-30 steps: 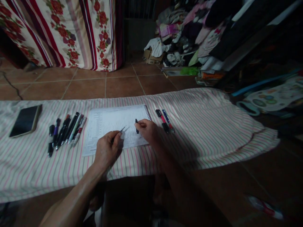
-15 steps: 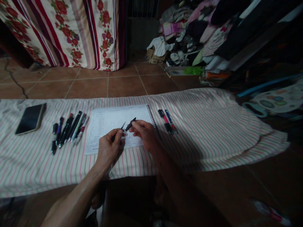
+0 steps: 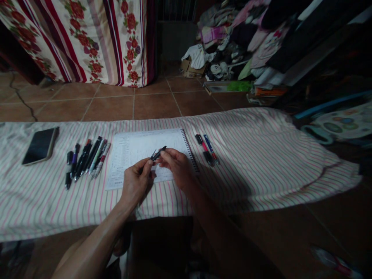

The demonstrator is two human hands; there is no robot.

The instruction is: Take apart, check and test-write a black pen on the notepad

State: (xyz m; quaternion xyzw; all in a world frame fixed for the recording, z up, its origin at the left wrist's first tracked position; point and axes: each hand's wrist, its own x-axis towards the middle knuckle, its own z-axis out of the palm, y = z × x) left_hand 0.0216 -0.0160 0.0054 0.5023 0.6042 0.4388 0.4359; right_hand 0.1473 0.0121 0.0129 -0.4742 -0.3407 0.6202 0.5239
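Over a spiral notebook (image 3: 139, 149) on a striped cloth (image 3: 261, 155), my left hand (image 3: 135, 184) is closed round a pen (image 3: 153, 154) whose tip points up and away. My right hand (image 3: 177, 166) pinches a black pen cap (image 3: 161, 151), which meets the pen's tip. Both hands hover just above the lower edge of the open page.
A row of several pens (image 3: 85, 159) lies left of the notebook, with a dark phone (image 3: 39, 145) further left. Two pens (image 3: 207, 149) lie right of the spiral. A flowered curtain (image 3: 87, 38) and a heap of clothes (image 3: 232, 42) stand beyond on the tiled floor (image 3: 116, 104).
My right hand lifted the black cap off the page and brought it left to the pen tip in my left hand. The view drifted slightly.
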